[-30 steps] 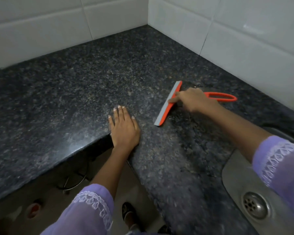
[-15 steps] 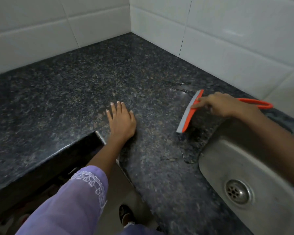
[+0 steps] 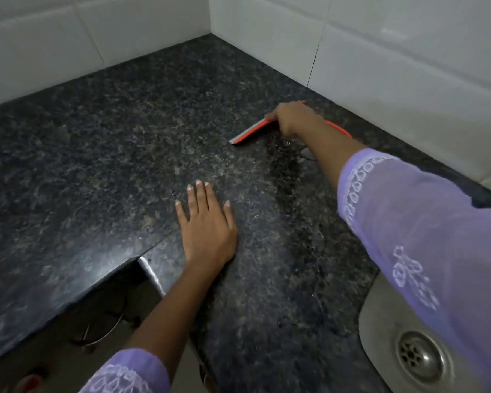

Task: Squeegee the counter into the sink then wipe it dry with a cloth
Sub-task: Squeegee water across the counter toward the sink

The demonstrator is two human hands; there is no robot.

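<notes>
two hands over a dark granite counter (image 3: 125,154), right hand (image 3: 294,119) gripping an orange squeegee (image 3: 251,133), blade on the counter near the tiled wall (image 3: 394,66), left hand (image 3: 207,228) flat with fingers straight, sink (image 3: 380,321) at lower right

Your sleeves: left sleeve (image 3: 125,374) and right sleeve (image 3: 425,236), both sheer lilac fabric, white embroidered looped trim at each cuff, white floral motif on right; forearms bare.
</notes>
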